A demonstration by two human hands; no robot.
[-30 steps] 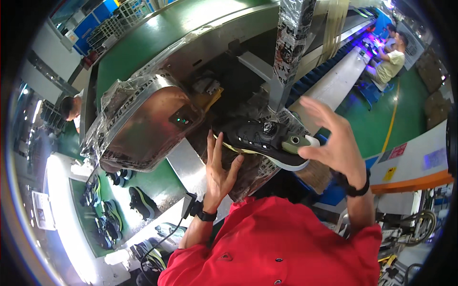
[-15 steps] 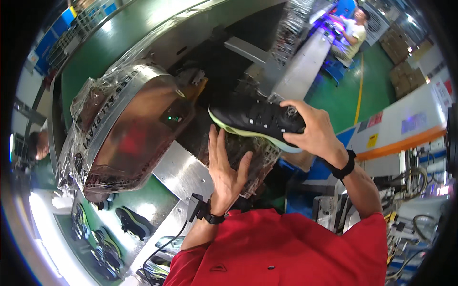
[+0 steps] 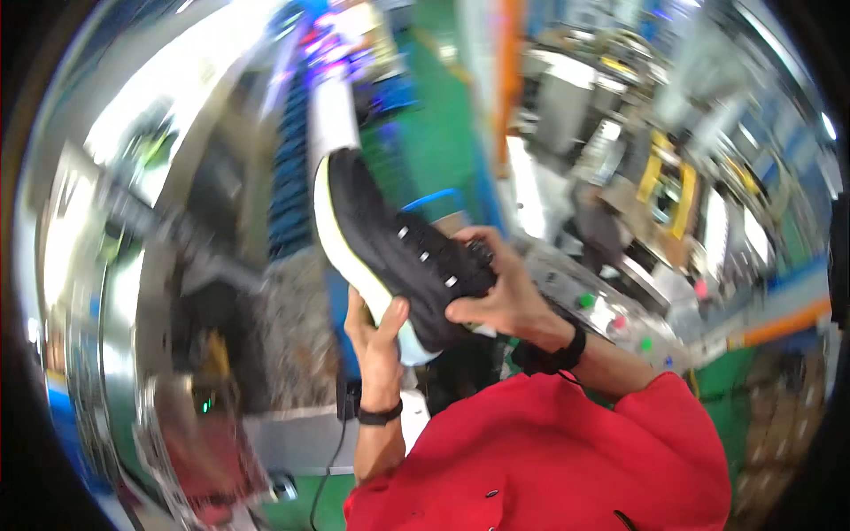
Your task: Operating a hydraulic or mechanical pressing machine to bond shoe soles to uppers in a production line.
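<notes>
Both hands hold a black sneaker [image 3: 398, 257] up in the air, in front of the person's red shirt [image 3: 567, 451], with its pale yellow-green sole [image 3: 341, 234] turned to the left. The left hand [image 3: 376, 332] cups the heel end from below, thumb pressed against the sole's edge. The right hand [image 3: 496, 292] grips the upper from the lace side, fingers curled over the collar. A black band [image 3: 379, 414] sits on the left wrist, another [image 3: 567, 350] on the right. Below right of the sneaker stands a blurred control panel with coloured buttons [image 3: 611, 314]. A metal machine housing [image 3: 115, 354] fills the left.
</notes>
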